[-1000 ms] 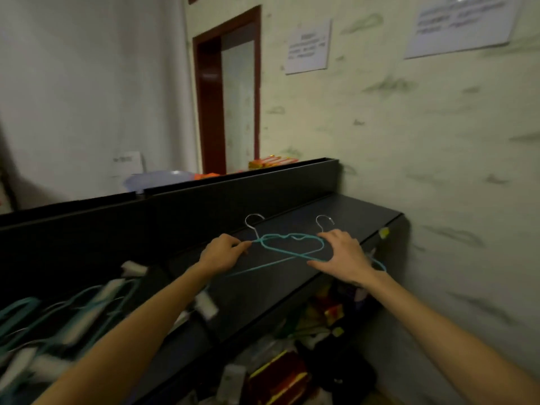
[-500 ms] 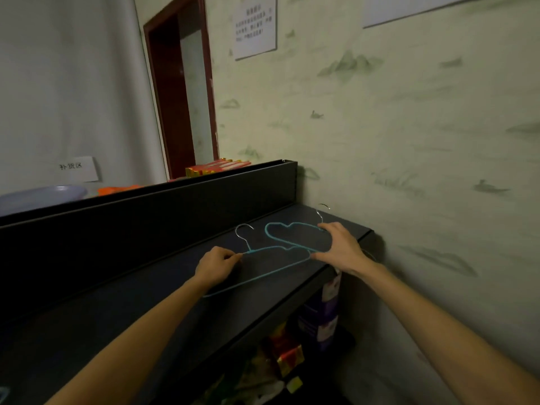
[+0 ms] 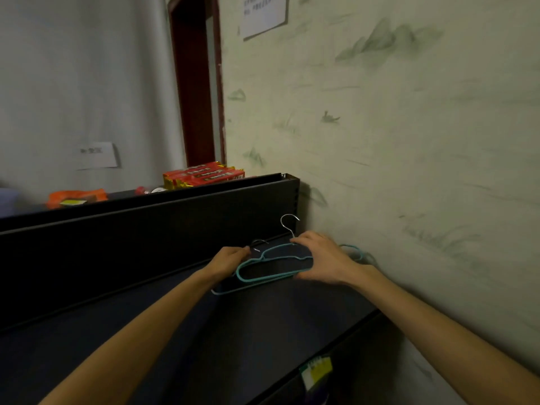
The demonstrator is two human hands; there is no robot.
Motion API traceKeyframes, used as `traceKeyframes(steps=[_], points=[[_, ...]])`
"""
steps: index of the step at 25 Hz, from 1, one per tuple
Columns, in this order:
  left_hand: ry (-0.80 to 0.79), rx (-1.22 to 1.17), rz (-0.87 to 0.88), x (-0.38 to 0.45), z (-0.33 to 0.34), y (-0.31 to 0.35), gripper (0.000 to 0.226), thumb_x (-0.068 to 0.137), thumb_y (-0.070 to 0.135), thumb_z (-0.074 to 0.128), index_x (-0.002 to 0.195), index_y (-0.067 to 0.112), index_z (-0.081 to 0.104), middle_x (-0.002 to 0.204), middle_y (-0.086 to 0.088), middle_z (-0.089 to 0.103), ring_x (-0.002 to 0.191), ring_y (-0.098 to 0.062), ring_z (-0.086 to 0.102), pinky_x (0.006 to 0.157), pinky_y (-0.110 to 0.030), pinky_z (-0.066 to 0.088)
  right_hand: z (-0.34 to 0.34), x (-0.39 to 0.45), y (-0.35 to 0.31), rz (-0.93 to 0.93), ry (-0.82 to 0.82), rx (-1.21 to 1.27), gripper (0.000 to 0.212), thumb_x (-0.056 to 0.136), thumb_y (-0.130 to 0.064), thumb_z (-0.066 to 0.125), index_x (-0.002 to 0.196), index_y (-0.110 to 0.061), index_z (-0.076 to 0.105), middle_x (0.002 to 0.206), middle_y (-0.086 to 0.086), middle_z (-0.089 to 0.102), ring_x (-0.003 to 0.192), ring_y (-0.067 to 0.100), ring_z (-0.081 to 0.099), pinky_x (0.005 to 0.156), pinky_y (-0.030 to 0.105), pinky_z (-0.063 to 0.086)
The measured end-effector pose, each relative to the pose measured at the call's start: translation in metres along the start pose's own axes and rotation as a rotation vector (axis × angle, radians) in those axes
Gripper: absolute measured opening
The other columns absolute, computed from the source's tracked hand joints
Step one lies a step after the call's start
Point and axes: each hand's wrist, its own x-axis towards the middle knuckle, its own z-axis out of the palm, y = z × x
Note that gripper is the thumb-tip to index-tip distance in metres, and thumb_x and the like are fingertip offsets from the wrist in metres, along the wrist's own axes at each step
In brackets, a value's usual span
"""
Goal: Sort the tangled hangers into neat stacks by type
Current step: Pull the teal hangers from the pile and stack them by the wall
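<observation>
The right hand (image 3: 324, 258) holds the upper teal hanger (image 3: 271, 263), fingers curled over its neck beside the silver hook (image 3: 289, 222) and thumb under the lower bar, a narrow grip round thin wire. The left hand (image 3: 230, 257) pinches the neck of a second teal hanger (image 3: 225, 292), which lies beneath the first; its small hook (image 3: 258, 244) pokes out just past the fingertips. Both hangers are slim wire with a matte teal coating, bare metal hooks and notched shoulders, and they overlap at the far right end of the dark surface (image 3: 263, 331), close to the wall (image 3: 409, 141). The far shoulder of a hanger (image 3: 355, 252) shows behind the right wrist, nearly touching the wall.

A black back panel (image 3: 146, 229) rises behind the hands. Above it sit red and gold packets (image 3: 204, 175) and an orange plastic bag (image 3: 76, 197). The wall is pale green with smudged dark marks; a paper notice (image 3: 263, 13) hangs on it beside a dark red door frame (image 3: 190, 83). A yellow and green tag (image 3: 317, 372) sticks to the front edge of the surface.
</observation>
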Motion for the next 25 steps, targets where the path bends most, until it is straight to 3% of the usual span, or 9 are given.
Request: traceKeyframes(steps=[3, 6, 10, 13, 15, 19, 25], points=[[0.040, -0.116, -0.075, -0.007, -0.001, 0.007, 0.049, 0.102, 0.053, 0.043, 0.107, 0.017, 0.075, 0.112, -0.004, 0.073, 0.102, -0.016, 0.068, 0.086, -0.028, 0.050, 0.009, 0.038, 0.009, -0.129, -0.132, 0.054, 0.097, 0.066, -0.063, 0.080, 0.147, -0.025, 0.043, 0.133, -0.004, 0.048, 0.120, 0.017, 0.049, 0.104, 0.039, 0.044], [-0.001, -0.057, -0.088, -0.021, -0.008, 0.016, 0.069, 0.088, 0.073, 0.042, 0.125, 0.021, 0.068, 0.120, 0.004, 0.067, 0.110, -0.011, 0.062, 0.087, -0.027, 0.046, 0.019, 0.060, 0.005, -0.223, -0.179, 0.008, 0.102, 0.065, -0.074, 0.074, 0.149, -0.027, 0.040, 0.133, -0.006, 0.047, 0.122, 0.017, 0.047, 0.103, 0.038, 0.042], [-0.051, 0.479, -0.054, -0.035, -0.002, 0.020, 0.098, 0.058, 0.090, 0.062, 0.137, 0.032, 0.055, 0.128, 0.015, 0.056, 0.117, -0.007, 0.055, 0.098, -0.027, 0.046, 0.032, 0.068, -0.001, -0.302, -0.213, 0.046, 0.116, 0.064, -0.080, 0.070, 0.156, -0.026, 0.026, 0.152, -0.001, 0.039, 0.139, 0.023, 0.036, 0.113, 0.046, 0.031], [-0.035, 0.856, 0.042, -0.038, 0.008, 0.018, 0.110, 0.053, 0.094, 0.054, 0.142, 0.029, 0.050, 0.135, 0.015, 0.049, 0.121, -0.006, 0.050, 0.098, -0.023, 0.043, 0.038, 0.063, 0.026, -0.225, -0.259, 0.155, 0.115, 0.066, -0.077, 0.071, 0.157, -0.026, 0.023, 0.160, 0.000, 0.030, 0.146, 0.023, 0.029, 0.117, 0.046, 0.028], [-0.015, 0.838, 0.048, -0.035, 0.008, 0.019, 0.109, 0.054, 0.094, 0.055, 0.140, 0.027, 0.052, 0.136, 0.011, 0.052, 0.118, -0.007, 0.053, 0.096, -0.023, 0.047, 0.039, 0.059, 0.048, -0.222, -0.274, 0.179, 0.102, 0.072, -0.068, 0.074, 0.155, -0.026, 0.031, 0.155, -0.002, 0.040, 0.139, 0.019, 0.039, 0.112, 0.040, 0.038], [-0.028, 0.849, -0.019, -0.024, 0.008, 0.028, 0.079, 0.075, 0.060, 0.078, 0.142, 0.025, 0.053, 0.133, 0.005, 0.056, 0.115, -0.011, 0.055, 0.097, -0.033, 0.051, 0.033, 0.061, 0.062, -0.267, -0.239, 0.234, 0.085, 0.076, -0.059, 0.077, 0.148, -0.028, 0.043, 0.145, -0.005, 0.052, 0.128, 0.014, 0.050, 0.106, 0.035, 0.046], [0.036, 0.750, -0.016, -0.024, 0.025, 0.019, 0.079, 0.077, 0.061, 0.075, 0.144, 0.027, 0.050, 0.134, 0.007, 0.052, 0.114, -0.010, 0.053, 0.094, -0.028, 0.049, 0.025, 0.078, 0.071, -0.271, -0.335, 0.191, 0.085, 0.072, -0.052, 0.082, 0.145, -0.024, 0.047, 0.144, -0.002, 0.052, 0.128, 0.017, 0.052, 0.107, 0.037, 0.046]])
